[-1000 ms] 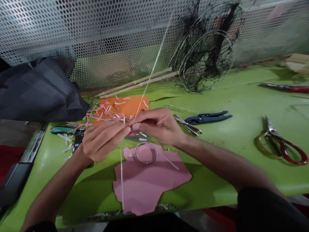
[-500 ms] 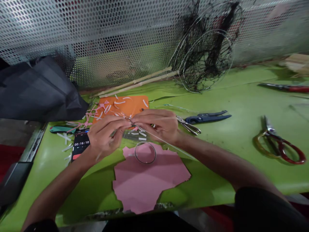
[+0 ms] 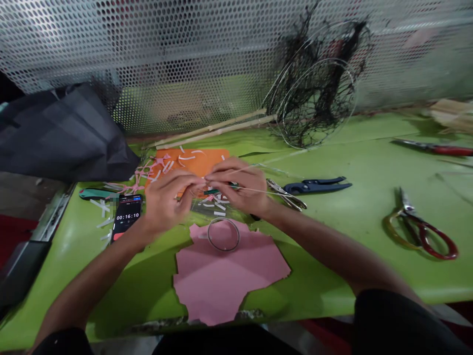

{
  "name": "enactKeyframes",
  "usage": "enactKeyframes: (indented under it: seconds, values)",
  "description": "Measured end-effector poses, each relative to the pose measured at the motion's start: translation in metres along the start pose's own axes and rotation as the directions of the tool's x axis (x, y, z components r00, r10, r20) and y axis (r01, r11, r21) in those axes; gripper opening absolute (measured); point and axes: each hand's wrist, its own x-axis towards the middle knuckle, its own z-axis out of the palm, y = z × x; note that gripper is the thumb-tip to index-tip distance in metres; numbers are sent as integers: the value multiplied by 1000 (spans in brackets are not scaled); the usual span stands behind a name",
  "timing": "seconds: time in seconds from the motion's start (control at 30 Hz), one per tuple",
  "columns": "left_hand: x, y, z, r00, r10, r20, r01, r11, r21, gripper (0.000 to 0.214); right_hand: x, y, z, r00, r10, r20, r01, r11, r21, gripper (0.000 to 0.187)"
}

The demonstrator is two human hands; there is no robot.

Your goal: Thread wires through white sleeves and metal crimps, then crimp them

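My left hand (image 3: pixel 168 197) and my right hand (image 3: pixel 240 186) meet fingertip to fingertip above the green table (image 3: pixel 369 217), both pinched on a thin pale strip (image 3: pixel 254 190) that runs right from the fingers. Something small and green shows between the fingers. Just below the hands a wire ring (image 3: pixel 223 234) lies on a torn pink sheet (image 3: pixel 225 273). Behind them is an orange sheet (image 3: pixel 201 160) strewn with small white and pink cuttings.
A phone (image 3: pixel 126 217) showing a timer lies left of my left hand. Blue-handled pliers (image 3: pixel 314 186) and red-handled scissors (image 3: pixel 421 229) lie to the right. Black netting on wire hoops (image 3: pixel 318 96) leans on the perforated metal wall. A dark bag (image 3: pixel 59 135) sits back left.
The long strip stood upright a second ago; it now lies nearly level, pointing right. Both hands shifted slightly away from me and stayed pinched together. The phone came into view.
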Motion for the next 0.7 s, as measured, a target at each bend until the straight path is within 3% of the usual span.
enactKeyframes:
  seconds: [0.07, 0.13, 0.23, 0.3, 0.4, 0.6, 0.7]
  values:
    - [1, -8, -9, 983, 184, 15, -185, 974, 135, 18, 6, -3, 0, 996, 92, 1, -92, 994, 50, 11]
    - [2, -16, -18, 920, 377, 106, -392, 887, 242, 22, 11, -3, -3, 965, 233, 124, -254, 948, 193, 17]
    - [4, -25, -30, 802, 563, 199, -598, 763, 246, 19, 17, -3, -7, 822, 357, 444, -537, 744, 398, 30]
    - [4, -26, -34, 766, 598, 236, -641, 739, 208, 19, 20, -3, -8, 741, 359, 567, -646, 612, 456, 36]
    - [4, -25, -36, 742, 613, 271, -664, 729, 169, 20, 24, -6, -9, 691, 332, 642, -701, 525, 483, 33]
    - [6, -20, -39, 710, 653, 266, -701, 693, 169, 18, 33, -9, -9, 647, 272, 712, -725, 508, 465, 23]
    - [8, -18, -40, 702, 664, 256, -712, 660, 240, 14, 36, -11, -10, 657, 259, 708, -709, 531, 464, 21]
